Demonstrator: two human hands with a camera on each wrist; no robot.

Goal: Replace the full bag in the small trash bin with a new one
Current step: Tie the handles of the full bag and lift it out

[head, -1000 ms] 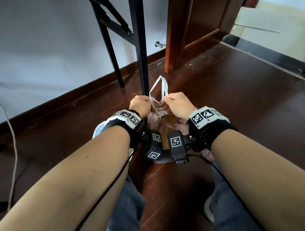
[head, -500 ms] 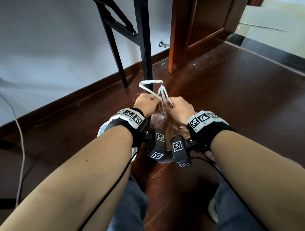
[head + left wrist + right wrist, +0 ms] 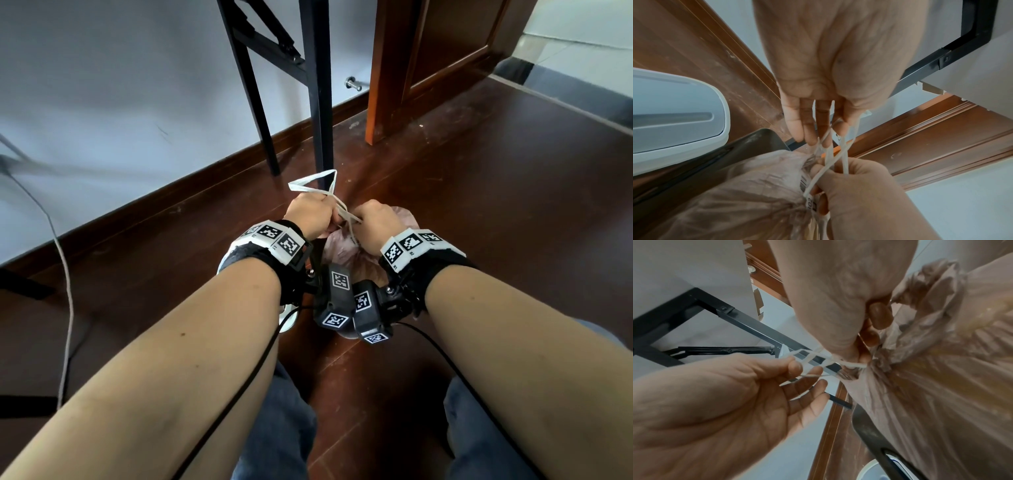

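Observation:
A full, pinkish translucent trash bag [image 3: 343, 251] sits in the small dark bin [image 3: 754, 138], its neck gathered by a white drawstring [image 3: 313, 181]. In the head view my left hand [image 3: 310, 214] and right hand [image 3: 375, 222] are close together over the bag. The left hand [image 3: 803, 374] pinches the drawstring [image 3: 809, 361] between thumb and fingers, and a loop sticks up beyond it. My right hand [image 3: 865, 337] grips the drawstring and the bunched bag neck [image 3: 877, 363]. The strands cross between the two hands [image 3: 830, 155].
The bin's white lid [image 3: 674, 113] lies to the left of the bin on the dark wooden floor [image 3: 496, 205]. Black table legs [image 3: 320, 102] stand just beyond the hands. A wooden door frame [image 3: 383, 68] is at the back right. A cable [image 3: 66, 291] runs along the left floor.
Both hands came closer together over the bag. The drawstring loop, upright between them before, now leans left over my left hand, with the strands crossed.

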